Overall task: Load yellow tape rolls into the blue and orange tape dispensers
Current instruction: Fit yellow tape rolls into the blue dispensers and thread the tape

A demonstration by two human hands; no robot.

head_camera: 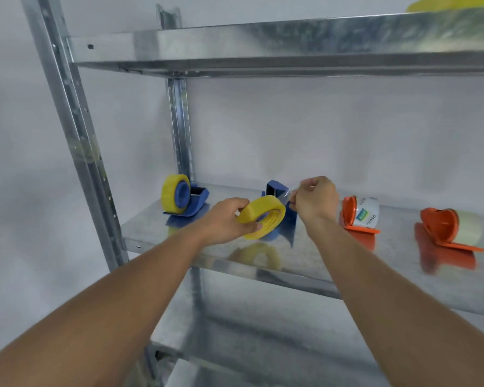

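**Yellow tape roll held over the middle shelf, its free end pinched**

A yellow tape roll is held just above the galvanised metal shelf, near its front edge. The left hand has its grip closed around the roll's left rim, thumb below and fingers above. The right hand is pinched shut on a clear strip of tape drawn from the roll's upper right side.

Directly behind the roll, an unloaded blue dispenser stands on the shelf, partly hidden by roll and hands. Toward the shelf's left end, by the rear upright, a second blue dispenser is seen carrying a yellow roll. To the right of the right hand, an orange dispenser bears a white labelled roll; nearer the right end, another orange dispenser holds a pale roll. A yellow object is glimpsed on the shelf above.
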